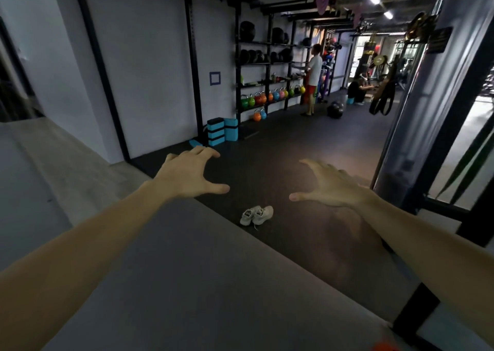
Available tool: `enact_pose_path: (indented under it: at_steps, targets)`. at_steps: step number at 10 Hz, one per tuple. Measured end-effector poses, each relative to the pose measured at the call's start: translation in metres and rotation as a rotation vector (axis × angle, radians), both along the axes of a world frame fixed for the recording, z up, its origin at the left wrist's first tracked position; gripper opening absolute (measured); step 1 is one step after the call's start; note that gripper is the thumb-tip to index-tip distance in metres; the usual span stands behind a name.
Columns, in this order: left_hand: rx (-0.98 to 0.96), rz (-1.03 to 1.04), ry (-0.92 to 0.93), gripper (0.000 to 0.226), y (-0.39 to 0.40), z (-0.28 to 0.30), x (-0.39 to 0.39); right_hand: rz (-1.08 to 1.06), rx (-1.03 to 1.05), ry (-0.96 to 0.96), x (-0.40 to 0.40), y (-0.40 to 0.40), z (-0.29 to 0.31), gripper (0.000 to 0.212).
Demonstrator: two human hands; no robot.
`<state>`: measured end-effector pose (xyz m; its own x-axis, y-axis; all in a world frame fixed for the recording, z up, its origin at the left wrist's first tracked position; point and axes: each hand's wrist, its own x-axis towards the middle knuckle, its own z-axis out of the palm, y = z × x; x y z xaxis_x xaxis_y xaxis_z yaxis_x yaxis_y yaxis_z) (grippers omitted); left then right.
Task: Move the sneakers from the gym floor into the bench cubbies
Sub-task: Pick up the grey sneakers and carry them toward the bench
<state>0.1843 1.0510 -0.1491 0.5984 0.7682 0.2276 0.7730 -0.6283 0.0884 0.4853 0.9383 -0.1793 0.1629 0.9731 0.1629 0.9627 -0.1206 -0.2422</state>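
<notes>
Your left hand (191,175) and right hand (330,187) were stretched out in front of you, fingers spread wide, holding nothing. The white sneakers (256,215) lay side by side on the dark gym floor (280,147), below your hands and beside the grey bench top (171,270).

Matt dark floor (280,147), pale cloth sneakers (256,215)

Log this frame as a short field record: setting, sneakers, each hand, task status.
setting: gym with dark rubber floor
sneakers: pale pair lying side by side on the floor, beside a grey raised surface
left hand: open, fingers spread, holding nothing
right hand: open, fingers spread, holding nothing
cubbies: not in view
task status: sneakers not yet picked up
</notes>
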Motion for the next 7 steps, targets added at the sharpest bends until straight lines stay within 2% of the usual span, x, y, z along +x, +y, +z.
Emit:
enact_pose_path:
  at_steps: [1, 4, 5, 6, 7]
  targets:
    - [-0.03, -0.037, 0.043, 0.092, 0.091, 0.0, 0.02, -0.042, -0.018, -0.007, 0.013, 0.084, 0.003, 0.101]
    - [-0.049, -0.091, 0.091, 0.092, 0.28, -0.019, 0.095, -0.099, -0.02, 0.118, 0.077, 0.248, -0.014, 0.092]
    - [-0.104, -0.073, 0.071, 0.091, 0.352, -0.014, 0.142, -0.125, -0.022, 0.145, 0.12, 0.33, -0.016, 0.095]
    - [-0.108, -0.069, 0.067, 0.09, 0.398, -0.022, 0.167, -0.119, -0.02, 0.166, 0.145, 0.368, -0.023, 0.096]
    - [-0.098, -0.084, 0.045, 0.089, 0.481, -0.025, 0.209, -0.124, -0.001, 0.122, 0.192, 0.465, -0.019, 0.096]
